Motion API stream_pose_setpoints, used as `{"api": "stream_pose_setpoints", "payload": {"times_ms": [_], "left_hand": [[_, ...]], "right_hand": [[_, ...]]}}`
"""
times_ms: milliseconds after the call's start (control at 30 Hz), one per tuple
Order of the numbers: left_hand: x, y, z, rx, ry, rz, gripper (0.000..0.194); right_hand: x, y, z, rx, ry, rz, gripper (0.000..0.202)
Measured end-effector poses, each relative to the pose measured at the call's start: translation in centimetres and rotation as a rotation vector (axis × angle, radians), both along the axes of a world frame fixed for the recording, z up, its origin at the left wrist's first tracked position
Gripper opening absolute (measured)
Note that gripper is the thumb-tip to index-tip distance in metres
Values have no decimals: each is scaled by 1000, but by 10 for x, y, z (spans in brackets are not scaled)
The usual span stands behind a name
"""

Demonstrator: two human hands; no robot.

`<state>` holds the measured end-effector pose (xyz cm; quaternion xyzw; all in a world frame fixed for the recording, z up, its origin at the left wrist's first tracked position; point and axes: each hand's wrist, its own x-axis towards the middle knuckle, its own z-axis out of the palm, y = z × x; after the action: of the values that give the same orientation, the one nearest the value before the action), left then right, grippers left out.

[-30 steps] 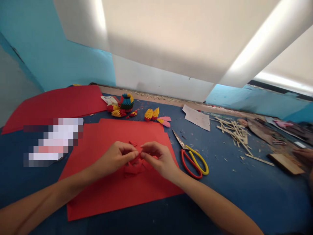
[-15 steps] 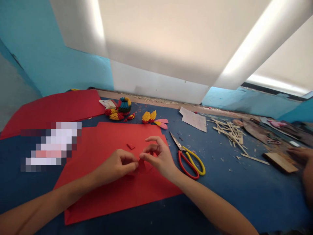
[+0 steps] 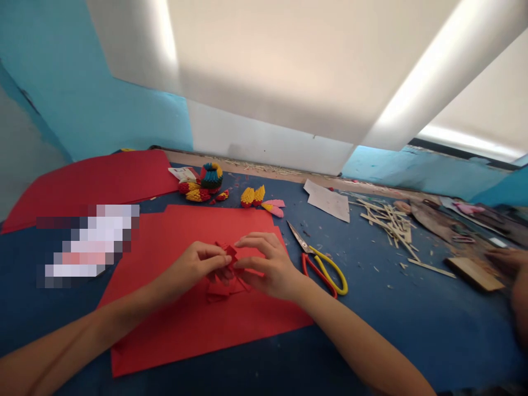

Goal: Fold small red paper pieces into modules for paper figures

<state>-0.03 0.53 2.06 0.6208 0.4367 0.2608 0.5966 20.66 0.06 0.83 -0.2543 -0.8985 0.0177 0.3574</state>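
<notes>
Creased red paper, small and angular, sits pinched between thumb and fingertip of the left hand, above flat red sheets; the right hand curves beside it, fingers parted, contact unclear from here.

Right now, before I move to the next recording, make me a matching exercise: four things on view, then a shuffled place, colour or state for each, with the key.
1. scissors
2. left hand
3. wooden block
4. white paper

A. farthest right of the four in the picture
B. one red handle, one yellow
C. left of the pale strips in the picture
D. pinching a small red paper piece

Pairs: 1-B, 2-D, 3-A, 4-C
</notes>
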Motion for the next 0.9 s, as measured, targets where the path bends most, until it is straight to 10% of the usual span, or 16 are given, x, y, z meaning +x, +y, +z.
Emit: {"api": "stream_pose_setpoints", "payload": {"times_ms": [467,900], "left_hand": [[-2,-2,-7,320,181,-112,33],[5,-7,-6,331,158,46,30]], "right_hand": [[-22,-11,-5,-661,342,-247,9],[-28,-7,-9,-1063,805,-107,27]]}}
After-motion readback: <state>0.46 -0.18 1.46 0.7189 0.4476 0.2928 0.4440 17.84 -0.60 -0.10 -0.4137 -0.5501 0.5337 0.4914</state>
